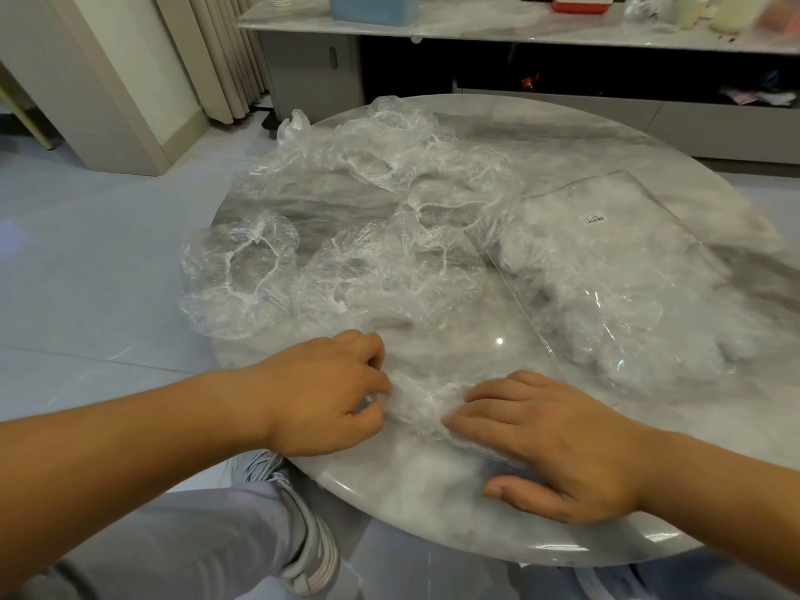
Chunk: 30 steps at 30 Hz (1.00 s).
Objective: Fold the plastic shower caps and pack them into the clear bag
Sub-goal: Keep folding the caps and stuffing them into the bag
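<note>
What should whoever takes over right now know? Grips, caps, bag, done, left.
Left grip pinches one end of the cap being folded at the near edge of the table. Right grip presses its other end with straight fingers.
Clear bag lies on the table's right side and already holds a bunch of caps.
Unfolded: left-edge cap, mid-table caps, far heap.
Left: finish this fold, bag it, then do the unfolded ones.
</note>
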Each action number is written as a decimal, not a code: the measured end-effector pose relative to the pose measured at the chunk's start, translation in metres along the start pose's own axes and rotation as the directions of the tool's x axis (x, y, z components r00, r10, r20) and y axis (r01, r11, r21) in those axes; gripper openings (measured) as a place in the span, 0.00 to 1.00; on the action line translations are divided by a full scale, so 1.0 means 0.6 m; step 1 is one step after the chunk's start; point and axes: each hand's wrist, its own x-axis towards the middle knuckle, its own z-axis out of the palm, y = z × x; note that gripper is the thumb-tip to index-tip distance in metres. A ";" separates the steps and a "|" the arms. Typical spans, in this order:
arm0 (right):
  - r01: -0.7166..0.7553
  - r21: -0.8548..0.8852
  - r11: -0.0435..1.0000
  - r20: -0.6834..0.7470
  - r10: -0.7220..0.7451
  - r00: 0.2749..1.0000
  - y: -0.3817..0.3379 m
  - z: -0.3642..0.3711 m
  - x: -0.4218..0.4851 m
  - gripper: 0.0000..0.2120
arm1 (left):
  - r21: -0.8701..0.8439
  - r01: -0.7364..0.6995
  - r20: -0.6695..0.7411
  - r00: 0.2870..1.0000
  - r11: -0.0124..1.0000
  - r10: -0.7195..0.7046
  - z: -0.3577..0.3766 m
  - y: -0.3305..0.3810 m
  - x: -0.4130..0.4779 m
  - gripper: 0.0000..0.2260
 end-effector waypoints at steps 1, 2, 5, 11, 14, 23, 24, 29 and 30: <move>-0.001 -0.020 1.000 0.009 0.001 1.000 -0.002 -0.001 0.001 0.25 | -0.010 0.021 -0.005 1.000 1.000 -0.021 0.001 -0.003 0.002 0.32; -0.007 -0.027 1.000 0.007 0.007 1.000 -0.004 -0.001 0.002 0.24 | -0.029 0.042 0.000 0.999 0.999 -0.042 0.002 -0.005 0.003 0.33; -0.069 0.060 0.996 -0.078 0.074 0.994 -0.012 -0.006 0.006 0.23 | -0.142 0.109 0.040 0.994 0.984 -0.104 0.003 -0.006 0.004 0.32; -0.074 0.126 0.989 -0.068 0.083 0.994 -0.037 -0.009 0.040 0.26 | -0.284 0.227 0.066 0.974 0.932 -0.217 -0.005 0.001 0.002 0.22; -0.085 0.096 0.992 0.051 0.080 0.995 -0.036 0.007 0.045 0.28 | -0.359 0.317 0.078 0.947 0.878 -0.311 -0.011 -0.003 0.001 0.12; -0.104 0.131 0.986 0.052 0.098 0.994 -0.031 0.010 0.036 0.26 | -0.864 0.502 0.405 0.741 0.041 -0.536 -0.030 0.006 0.009 0.10; -0.105 0.129 0.986 0.050 0.099 0.994 -0.030 0.010 0.034 0.26 | -0.874 0.482 0.436 0.730 -0.057 -0.526 -0.034 0.008 0.006 0.10; -0.100 0.128 0.987 0.053 0.094 0.994 -0.026 0.007 0.030 0.25 | -0.861 0.444 0.507 0.712 -0.248 -0.485 -0.036 0.014 0.004 0.13; -0.099 0.127 0.987 0.051 0.093 0.994 -0.025 0.007 0.031 0.25 | -0.858 0.450 0.513 0.728 -0.247 -0.455 -0.036 0.013 0.006 0.14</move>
